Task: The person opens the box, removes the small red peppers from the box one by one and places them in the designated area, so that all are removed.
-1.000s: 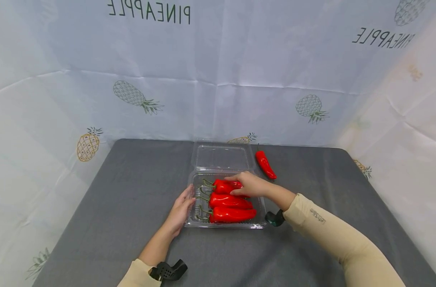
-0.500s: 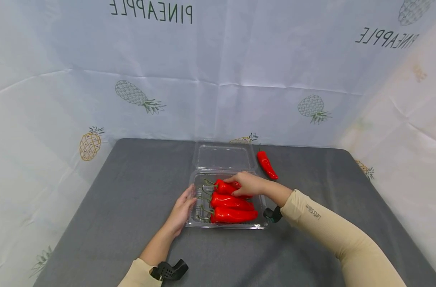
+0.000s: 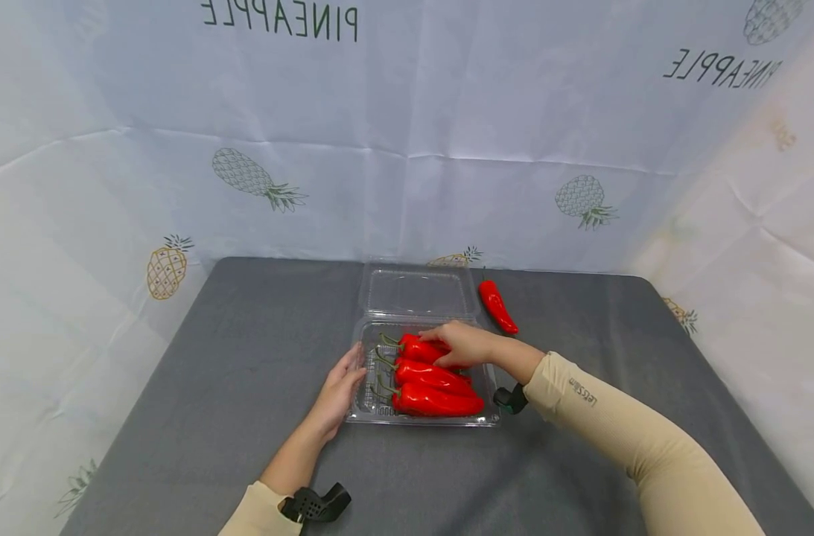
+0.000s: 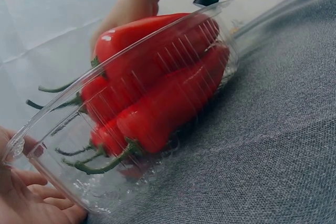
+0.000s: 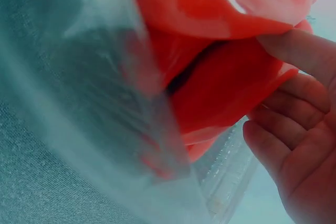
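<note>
Several red peppers with green stems lie side by side in a clear plastic container (image 3: 420,423), stems to the left. My right hand (image 3: 463,344) grips the farthest one, a red pepper (image 3: 413,348), from above. In the right wrist view, thumb and fingers close round that pepper (image 5: 226,90). A second pepper (image 3: 430,376) and the nearest pepper (image 3: 436,400) sit in front of it. My left hand (image 3: 336,391) holds the container's left side; the left wrist view has it at the rim and wall (image 4: 26,195). Peppers also lie lower in the container (image 4: 173,98).
The container's clear lid (image 3: 416,292) lies folded back behind it. Another red pepper (image 3: 497,307) lies on the grey table (image 3: 272,327), right of the lid. A pineapple-print cloth (image 3: 407,201) hangs behind the table.
The two nearer peppers have shifted and tilted slightly, their stems swinging away from me. Both hands stay almost where they were.
</note>
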A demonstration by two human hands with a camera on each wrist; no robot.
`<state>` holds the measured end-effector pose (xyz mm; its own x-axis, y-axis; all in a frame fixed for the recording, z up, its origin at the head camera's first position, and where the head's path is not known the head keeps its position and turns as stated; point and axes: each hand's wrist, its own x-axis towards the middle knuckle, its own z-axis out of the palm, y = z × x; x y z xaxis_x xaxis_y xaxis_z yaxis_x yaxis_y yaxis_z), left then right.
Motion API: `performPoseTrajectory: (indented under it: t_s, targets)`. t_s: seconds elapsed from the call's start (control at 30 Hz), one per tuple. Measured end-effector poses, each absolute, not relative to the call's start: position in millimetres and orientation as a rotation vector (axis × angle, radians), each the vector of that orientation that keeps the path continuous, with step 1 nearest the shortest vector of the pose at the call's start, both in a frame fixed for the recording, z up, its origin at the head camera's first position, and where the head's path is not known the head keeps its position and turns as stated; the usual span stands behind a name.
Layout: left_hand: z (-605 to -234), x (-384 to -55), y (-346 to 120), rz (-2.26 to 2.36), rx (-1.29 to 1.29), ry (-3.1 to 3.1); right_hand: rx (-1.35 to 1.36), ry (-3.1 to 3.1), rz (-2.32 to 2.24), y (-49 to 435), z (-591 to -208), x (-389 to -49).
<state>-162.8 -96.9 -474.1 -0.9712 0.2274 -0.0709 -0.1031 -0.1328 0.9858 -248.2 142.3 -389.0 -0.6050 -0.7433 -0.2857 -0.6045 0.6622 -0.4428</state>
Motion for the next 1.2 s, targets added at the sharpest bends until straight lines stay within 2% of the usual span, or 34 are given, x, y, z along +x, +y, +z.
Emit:
performPoseTrajectory:
  t_s: [0.57,1.2]
  targets:
    - [-474,-163,-96,2.204,0.132,1.916,-0.993,2.383,-0.640,145,-381,-251]
    - [-475,-163,-96,2.207,0.116,1.917,-0.786,2.499,-0.940,186,-386,-249]
